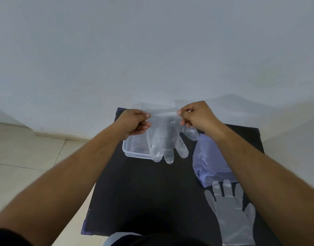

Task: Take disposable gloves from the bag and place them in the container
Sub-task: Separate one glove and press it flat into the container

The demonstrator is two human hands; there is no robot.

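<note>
Nearest the lens, at 5 o'clock, one flat glove (pixel 232 215) lies spread on the black table (pixel 143 192), fingers pointing away from me, its cuff running out of view at the near edge. Just beyond it, at about 3 o'clock of the table, sits the bluish bag (pixel 208 160), crumpled, partly under the right forearm. At 12 o'clock both hands are raised: left hand (pixel 135 124) and right hand (pixel 197 116) each pinch a corner of the cuff of a second clear glove (pixel 166 139), thumb against curled fingers, so both are closed on it, with the cuff stretched between them. Its fingers hang down, pointing toward me. I read it as overlapping the right part of the clear container (pixel 135 148), which stands at 11 o'clock on the table; whether the fingertips touch the rim I cannot tell. Risks, as I judge them: the film is light and limp, so on release it may drape over the rim, or the fingers may trail onto the table instead of dropping inside. It may also cling to the hands. The container looks light, so a nudge could slide it. The near glove lies close to the edge; a forearm sweep could push it off.
</note>
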